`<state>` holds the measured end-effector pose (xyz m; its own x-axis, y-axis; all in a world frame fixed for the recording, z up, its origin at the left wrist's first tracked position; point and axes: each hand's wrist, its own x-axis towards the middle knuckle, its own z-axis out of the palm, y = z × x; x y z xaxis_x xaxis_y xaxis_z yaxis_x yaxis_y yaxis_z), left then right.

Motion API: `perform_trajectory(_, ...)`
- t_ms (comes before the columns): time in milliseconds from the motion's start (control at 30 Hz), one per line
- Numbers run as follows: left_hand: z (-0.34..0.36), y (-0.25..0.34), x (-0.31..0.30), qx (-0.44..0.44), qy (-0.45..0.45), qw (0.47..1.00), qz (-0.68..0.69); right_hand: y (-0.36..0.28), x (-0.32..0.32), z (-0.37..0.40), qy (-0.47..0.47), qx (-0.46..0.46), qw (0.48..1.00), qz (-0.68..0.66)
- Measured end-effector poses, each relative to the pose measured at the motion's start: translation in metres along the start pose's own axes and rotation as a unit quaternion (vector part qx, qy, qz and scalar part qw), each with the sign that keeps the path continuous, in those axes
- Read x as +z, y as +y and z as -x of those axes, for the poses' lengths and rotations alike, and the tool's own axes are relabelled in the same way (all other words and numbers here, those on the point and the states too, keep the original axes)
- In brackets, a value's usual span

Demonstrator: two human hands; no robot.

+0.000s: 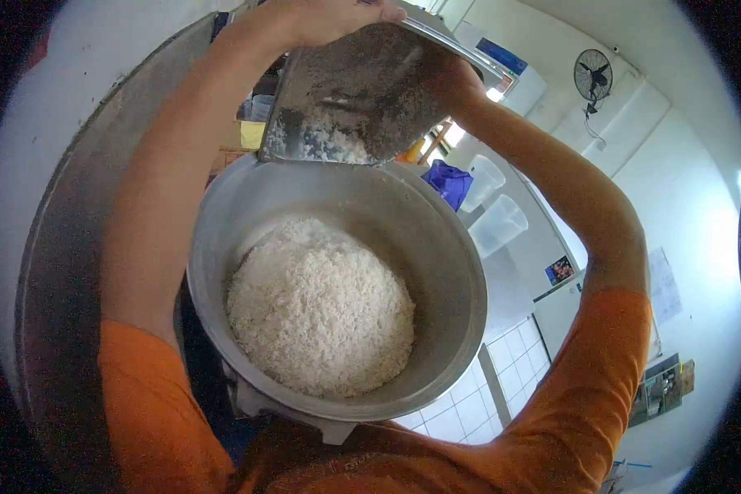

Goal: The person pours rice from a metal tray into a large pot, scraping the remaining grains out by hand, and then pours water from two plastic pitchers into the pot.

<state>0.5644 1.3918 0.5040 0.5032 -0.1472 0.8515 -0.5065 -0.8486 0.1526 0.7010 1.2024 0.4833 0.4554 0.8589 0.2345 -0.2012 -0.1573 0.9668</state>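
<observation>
Left hand point(333, 20): grip closed on upper edge of metal container point(362, 82). Right hand point(459, 86): grip clasping container's opposite side, fingers partly hidden. Container tilted at far rim of large metal pot point(446, 272); contact unclear. White grainy mound point(321, 305) inside pot; white residue point(335, 146) near container's lower lip.

The metal pan point(346, 86), dark and stained on its inner side, is tilted between the left hand point(342, 18) and the right hand point(459, 89), with white crumbs point(335, 148) sticking near its lower edge. Below both hands is the large, round, dull silver pot point(449, 288), its mouth upward. Inside it lies a white, grainy heap point(321, 309), rounded on top.
</observation>
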Motion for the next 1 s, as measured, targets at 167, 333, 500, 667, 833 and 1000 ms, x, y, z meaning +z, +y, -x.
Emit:
perform_trajectory(167, 0.006, 0.004, 0.0, -0.031, -0.018, 0.999, 0.034, -0.016, 0.03, -0.009, -0.037, 0.137, 0.917, -0.374)
perform_trajectory(333, 0.008, 0.005, 0.0, -0.012, -0.022, 1.0, -0.015, -0.119, 0.028, -0.01, 0.204, -0.044, 0.631, -0.747)
perform_trajectory(500, 0.012, 0.004, -0.003, 0.044, 0.02, 0.998, 0.034, -0.062, -0.081, -0.008, -0.116, -0.162, 0.776, -0.598)
perform_trajectory(667, 0.009, 0.006, 0.006, -0.042, 0.011, 0.998, 0.045, -0.026, -0.062, 0.009, 0.194, -0.058, 0.947, -0.25)
perform_trajectory(833, 0.008, 0.008, 0.008, -0.042, 0.001, 0.999, 0.017, -0.025, 0.042, 0.02, 0.141, 0.051, 0.882, -0.446)
perform_trajectory(1000, 0.005, 0.001, 0.001, -0.083, 0.006, 0.997, -0.001, -0.028, -0.061, 0.02, -0.091, -0.111, 0.885, -0.444)
